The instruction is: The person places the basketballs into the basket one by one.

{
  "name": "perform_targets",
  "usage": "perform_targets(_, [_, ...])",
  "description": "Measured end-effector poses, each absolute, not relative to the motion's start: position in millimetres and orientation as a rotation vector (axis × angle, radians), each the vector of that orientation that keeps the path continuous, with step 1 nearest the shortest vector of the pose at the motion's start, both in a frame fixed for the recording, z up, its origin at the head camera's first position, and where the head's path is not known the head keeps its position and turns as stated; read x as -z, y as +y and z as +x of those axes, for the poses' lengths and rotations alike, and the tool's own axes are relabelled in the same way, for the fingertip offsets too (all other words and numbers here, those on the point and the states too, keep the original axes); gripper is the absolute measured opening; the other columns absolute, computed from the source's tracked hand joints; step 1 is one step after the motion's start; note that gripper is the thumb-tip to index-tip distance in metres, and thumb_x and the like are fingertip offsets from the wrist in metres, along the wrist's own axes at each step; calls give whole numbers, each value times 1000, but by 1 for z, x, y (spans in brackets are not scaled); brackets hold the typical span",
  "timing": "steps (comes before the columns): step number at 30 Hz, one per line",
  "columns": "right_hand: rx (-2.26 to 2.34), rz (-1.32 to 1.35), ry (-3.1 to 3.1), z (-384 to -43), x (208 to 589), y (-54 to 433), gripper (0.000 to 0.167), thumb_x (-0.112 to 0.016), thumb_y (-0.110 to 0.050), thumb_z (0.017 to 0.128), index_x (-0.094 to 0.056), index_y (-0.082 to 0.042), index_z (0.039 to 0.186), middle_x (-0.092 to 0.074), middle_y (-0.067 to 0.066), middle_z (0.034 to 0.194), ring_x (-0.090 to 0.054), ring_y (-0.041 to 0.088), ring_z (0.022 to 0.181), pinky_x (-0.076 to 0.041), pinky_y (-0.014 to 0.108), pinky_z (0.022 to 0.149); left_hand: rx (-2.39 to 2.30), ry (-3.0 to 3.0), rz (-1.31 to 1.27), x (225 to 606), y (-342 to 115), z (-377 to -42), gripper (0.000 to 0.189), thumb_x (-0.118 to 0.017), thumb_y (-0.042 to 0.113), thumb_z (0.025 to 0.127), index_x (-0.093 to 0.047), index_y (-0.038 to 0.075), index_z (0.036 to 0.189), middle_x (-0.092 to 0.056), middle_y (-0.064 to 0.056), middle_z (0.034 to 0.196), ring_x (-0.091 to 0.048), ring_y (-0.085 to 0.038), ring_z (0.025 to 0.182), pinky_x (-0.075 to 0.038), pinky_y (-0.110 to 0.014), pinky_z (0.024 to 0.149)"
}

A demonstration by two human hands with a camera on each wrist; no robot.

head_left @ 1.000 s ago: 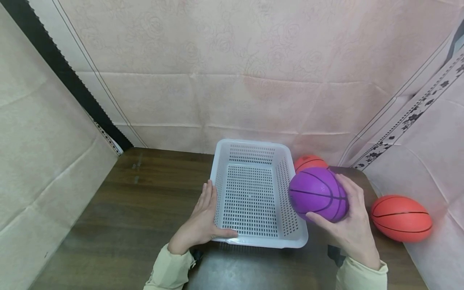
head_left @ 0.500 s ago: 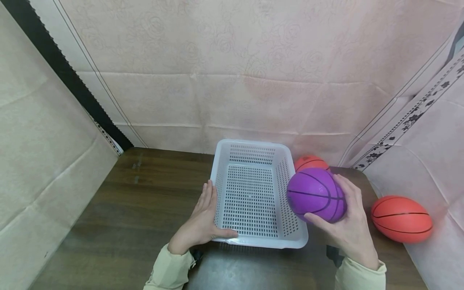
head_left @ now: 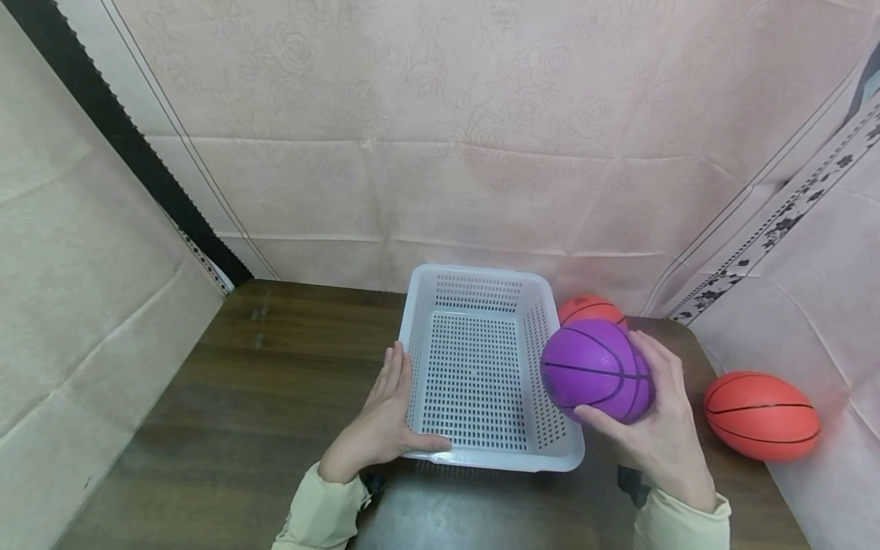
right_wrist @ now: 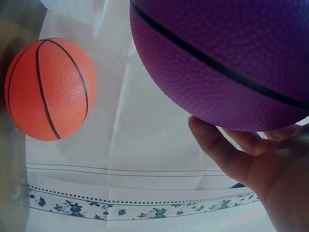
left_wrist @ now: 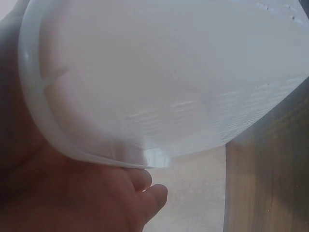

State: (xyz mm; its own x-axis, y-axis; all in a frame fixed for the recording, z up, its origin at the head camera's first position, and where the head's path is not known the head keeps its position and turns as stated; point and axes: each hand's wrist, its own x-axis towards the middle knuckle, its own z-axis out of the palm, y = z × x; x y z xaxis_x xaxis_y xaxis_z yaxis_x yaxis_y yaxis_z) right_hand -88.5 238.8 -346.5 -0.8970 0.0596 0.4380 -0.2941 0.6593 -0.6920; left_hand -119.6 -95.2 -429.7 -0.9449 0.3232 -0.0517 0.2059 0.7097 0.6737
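A purple toy basketball (head_left: 595,370) with dark lines is held in my right hand (head_left: 663,428), fingers and thumb spread around its right side. In the head view it overlaps the right rim of a white plastic basket (head_left: 495,460); the right wrist view shows the fingers (right_wrist: 217,145) against its underside. My left hand (head_left: 378,420) rests at the basket's front left corner, fingers straight along the left side and thumb lying over the front rim. In the left wrist view, the basket's wall (left_wrist: 145,72) fills most of the frame above the hand (left_wrist: 96,198).
One orange basketball (head_left: 591,308) sits behind the purple one, partly hidden, near the basket's back right. Another orange basketball (head_left: 761,415) lies by the right edge of the brown wooden table (head_left: 275,412). Pale patterned cloth (head_left: 412,137) hangs around the table's back and sides.
My right hand has shifted slightly left with the purple basketball, toward the basket. The left hand and the basket have stayed in place.
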Motion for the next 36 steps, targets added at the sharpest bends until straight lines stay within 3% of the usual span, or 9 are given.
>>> perform_targets(21, [-1120, 230, -2477, -100, 365, 245, 119, -99, -12, 48, -39, -26, 149, -35, -4, 148, -40, 3, 123, -35, 12, 93, -1066, 2747, 441, 429, -96, -120, 144, -81, 67, 61, 8, 1, 152, 29, -4, 156, 23, -23, 144, -2, -54, 116])
perform_targets(33, [-1108, 379, -2464, -109, 379, 242, 116, -99, -21, 49, -39, -26, 149, -35, -4, 149, -39, 14, 129, -35, 13, 94, -1085, 2735, 437, 429, -96, -120, 142, -83, 63, 62, 8, 1, 152, 29, -5, 156, 23, -23, 144, 0, -53, 116])
perform_targets(36, [-1106, 364, -2485, -109, 380, 241, 116, -99, -22, 50, -38, -28, 149, -34, -5, 149, -39, 15, 129, -38, 18, 95, -1086, 2736, 437, 430, -96, -119, 142, -83, 61, 62, 8, 1, 152, 29, -5, 156, 23, -24, 144, 0, -53, 116])
